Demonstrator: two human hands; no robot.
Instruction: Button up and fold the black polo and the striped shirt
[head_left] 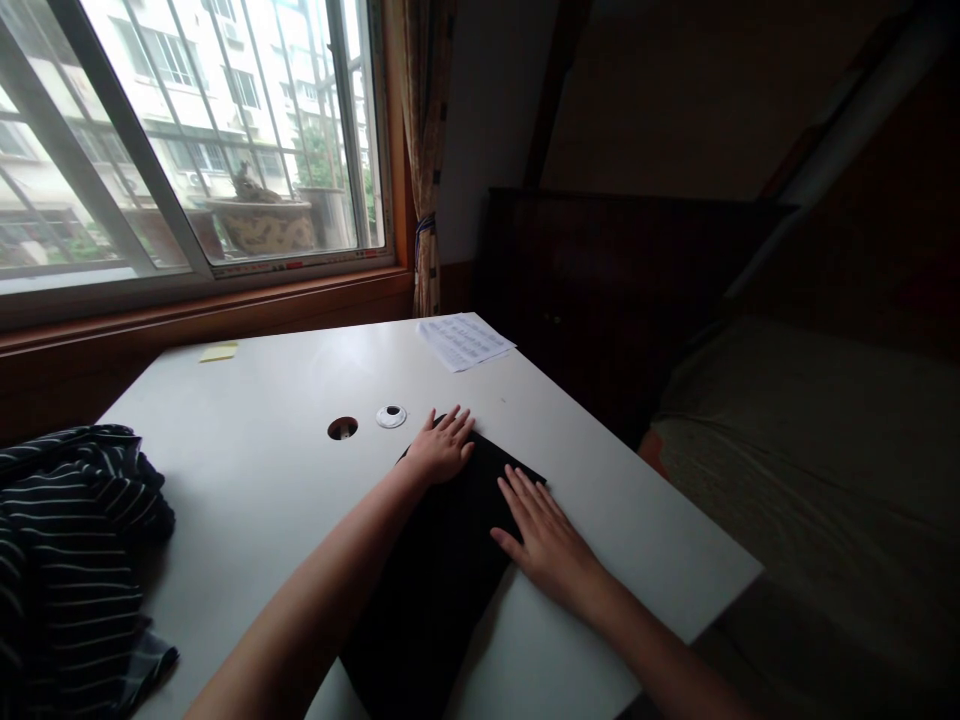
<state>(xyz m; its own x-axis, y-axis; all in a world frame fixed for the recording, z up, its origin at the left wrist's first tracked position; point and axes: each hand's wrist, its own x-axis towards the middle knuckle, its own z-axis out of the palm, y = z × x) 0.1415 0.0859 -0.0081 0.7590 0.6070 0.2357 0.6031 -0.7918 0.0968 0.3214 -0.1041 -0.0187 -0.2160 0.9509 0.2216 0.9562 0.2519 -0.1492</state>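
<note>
Cloth, black (442,590) and laid out long, runs from the near edge of the view up to the middle of the white counter (262,480). At near left, a dark garment with pale stripes (75,560) lies bunched on the same counter, well apart from the black piece.

The left hand (444,447) rests palm down on the far end of the cloth, fingers spread toward its far edge; its grip is open. The right hand (551,535) lies on the right edge, near the far right corner, its grip also open, with the fingers stretched and the thumb angled out over the black fabric.

Just beyond the left hand, to its left, are a round hole (343,429) in the counter and a white round cap (391,416) with a dark opening. Farther off, a yellow paper (218,352) lies at far left and printed sheets (465,342) at the far corner. Behind stand a barred window (172,110), a tied curtain (427,150) and, to the right, dark furniture (600,280), its details lost in shadow.
</note>
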